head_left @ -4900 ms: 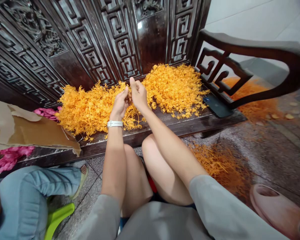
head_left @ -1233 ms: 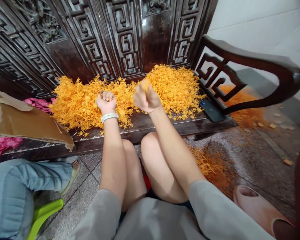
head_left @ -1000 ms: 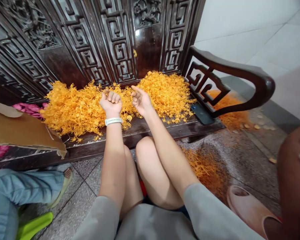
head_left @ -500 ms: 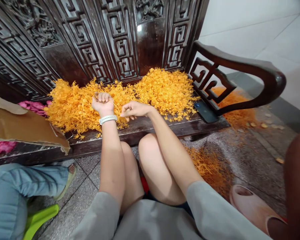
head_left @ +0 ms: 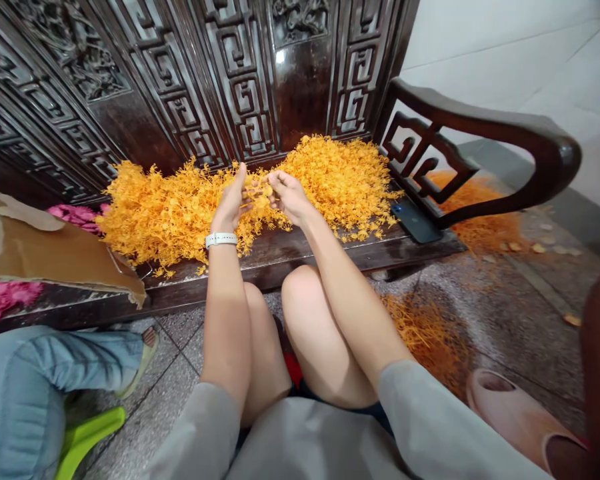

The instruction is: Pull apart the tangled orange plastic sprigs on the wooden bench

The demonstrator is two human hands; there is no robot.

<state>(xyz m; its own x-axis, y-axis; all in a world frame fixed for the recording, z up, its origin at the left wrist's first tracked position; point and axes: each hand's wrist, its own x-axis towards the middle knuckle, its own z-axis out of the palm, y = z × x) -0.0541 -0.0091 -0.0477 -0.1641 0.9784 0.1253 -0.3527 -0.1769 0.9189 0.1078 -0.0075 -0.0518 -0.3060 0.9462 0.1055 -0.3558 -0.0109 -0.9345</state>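
Observation:
Two heaps of orange plastic flower pieces lie on the dark bench: the left heap (head_left: 155,213) and the right heap (head_left: 345,180). My left hand (head_left: 231,203), a pale watch band at its wrist, is raised over the gap between them, thumb up and fingers apart. Facing it, my right hand (head_left: 289,197) has its thumb and fingertips bent together around a small orange flower piece (head_left: 267,189). That piece blends with the heap behind, so its outline is hard to make out. The hands are a short way apart.
A carved wooden bench (head_left: 275,260) with an armrest (head_left: 505,127) holds a phone (head_left: 416,221). At left are a cardboard box (head_left: 55,247), pink flowers (head_left: 10,300) and another person's jeans-clad leg (head_left: 80,360). Orange stems (head_left: 425,333) litter the floor.
My left hand has turned from curled fingers to spread ones, thumb up. My right hand has risen and moved right, and a small orange piece now shows at its fingertips.

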